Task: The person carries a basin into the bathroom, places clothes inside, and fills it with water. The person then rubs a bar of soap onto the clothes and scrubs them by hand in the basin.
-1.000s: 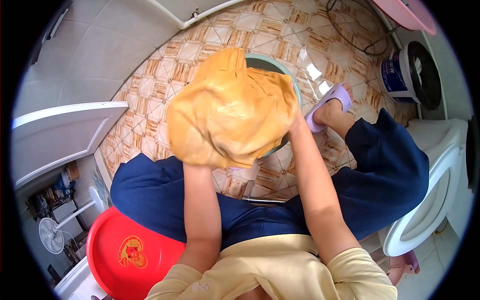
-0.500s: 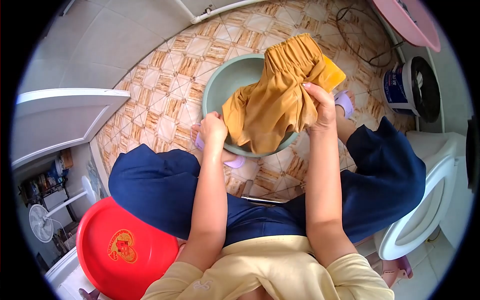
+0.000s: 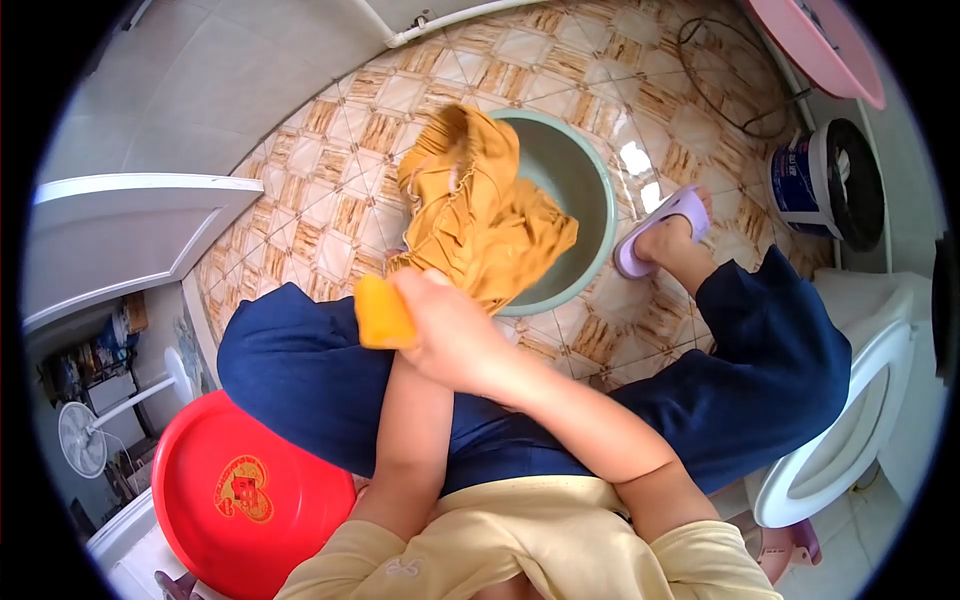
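Note:
The mustard-yellow elastic-waist garment [image 3: 470, 215] is bunched over the left side of the green basin [image 3: 597, 215]. My right hand [image 3: 445, 325] crosses over my left wrist, its fingers closed around a yellow-orange block [image 3: 384, 312] that looks like soap. Mostly covered by my right hand, my left hand [image 3: 408, 368] is at the garment's near end; the cloth gathers there and is held up, though the left fingers are hidden.
A red basin [image 3: 290, 500] stands at the lower left, below a white door [image 3: 130, 240]. To the right are a bucket [image 3: 805, 180], a toilet seat [image 3: 780, 500] and a pink basin [image 3: 820, 45]. A hose [image 3: 685, 45] lies on the tiles; my slippered foot [image 3: 665, 235] is beside the green basin.
My right hand has let go of the garment and moved left across my left arm with the yellow-orange block. The garment has swung left and bunched up, uncovering the basin's right side.

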Tool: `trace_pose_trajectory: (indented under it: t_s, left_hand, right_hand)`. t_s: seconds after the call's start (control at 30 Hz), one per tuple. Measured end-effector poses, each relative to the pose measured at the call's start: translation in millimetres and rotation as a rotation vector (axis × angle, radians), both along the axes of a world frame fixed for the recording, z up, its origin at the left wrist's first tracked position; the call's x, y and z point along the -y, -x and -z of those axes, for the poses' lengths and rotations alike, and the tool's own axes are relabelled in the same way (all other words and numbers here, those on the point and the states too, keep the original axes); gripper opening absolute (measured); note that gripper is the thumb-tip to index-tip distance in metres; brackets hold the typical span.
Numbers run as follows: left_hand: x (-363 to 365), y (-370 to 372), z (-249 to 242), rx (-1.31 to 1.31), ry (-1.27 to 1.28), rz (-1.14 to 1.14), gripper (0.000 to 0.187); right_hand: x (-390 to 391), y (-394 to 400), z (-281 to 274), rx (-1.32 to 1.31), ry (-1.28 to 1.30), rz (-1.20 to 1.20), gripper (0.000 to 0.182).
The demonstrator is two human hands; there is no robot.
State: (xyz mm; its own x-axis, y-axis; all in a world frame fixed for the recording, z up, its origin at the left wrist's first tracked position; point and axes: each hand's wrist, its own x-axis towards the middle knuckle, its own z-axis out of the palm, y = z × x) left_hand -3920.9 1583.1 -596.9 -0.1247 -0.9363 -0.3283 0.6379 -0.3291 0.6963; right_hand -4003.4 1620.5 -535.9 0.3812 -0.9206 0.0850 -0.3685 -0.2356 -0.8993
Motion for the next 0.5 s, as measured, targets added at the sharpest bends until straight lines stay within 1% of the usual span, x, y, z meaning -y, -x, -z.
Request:
trace_pose_trajectory:
  t_s: [0.07, 0.1, 0.13, 0.17, 0.2, 0.23, 0.3, 0.37, 0.43, 0.47, 0.5]
  left_hand:
    - [1.3, 4.4, -0.7, 0.062, 0.079, -0.042, 0.025]
    - [2.3, 5.2, -0.5, 0.106, 0.112, -0.060, 0.025]
    - [5.6, 8.0, 0.2, 0.151, 0.137, -0.077, 0.025]
    - [8.2, 9.8, 0.5, 0.194, 0.169, -0.091, 0.026]
    - [11.0, 11.9, 1.6, 0.236, 0.196, -0.107, 0.026]
    - [11.5, 15.7, 1.9, 0.277, 0.224, -0.115, 0.026]
    - [10.5, 24.4, 3.3, 0.361, 0.272, -0.109, 0.026]
    - [6.1, 35.3, 4.9, 0.448, 0.317, -0.081, 0.027]
    - [1.5, 40.7, 5.5, 0.529, 0.356, -0.036, 0.028]
    - [-0.9, 39.9, 4.8, 0.572, 0.372, -0.004, 0.028]
    - [-2.7, 40.1, 5.3, 0.620, 0.379, 0.027, 0.028]
  right_hand:
    - [24.5, 28.5, -9.5, 0.596, -0.588, -0.175, 0.032]
    - [41.7, 49.0, -13.8, 0.739, -0.722, -0.156, 0.032]
    - [50.4, 60.7, -1.8, 0.940, -0.646, 0.031, 0.039]
    - [60.5, 72.3, 5.3, 0.952, -0.592, 0.323, 0.045]
    - [71.4, 87.5, 16.2, 0.832, -0.445, 0.546, 0.049]
    - [81.4, 101.5, 35.2, 0.815, -0.376, 0.694, 0.050]
    - [84.1, 107.6, 58.2, 0.540, -0.441, 0.844, 0.052]
    - [63.1, 75.6, 66.0, 0.270, -0.247, 0.760, 0.055]
    - [37.1, 35.3, 56.1, -0.399, 0.401, 0.690, 0.056]
    - [38.5, 35.7, 63.6, -0.399, 0.395, 0.694, 0.056]
    - [44.7, 36.7, 76.4, -0.346, 0.296, 0.664, 0.059]
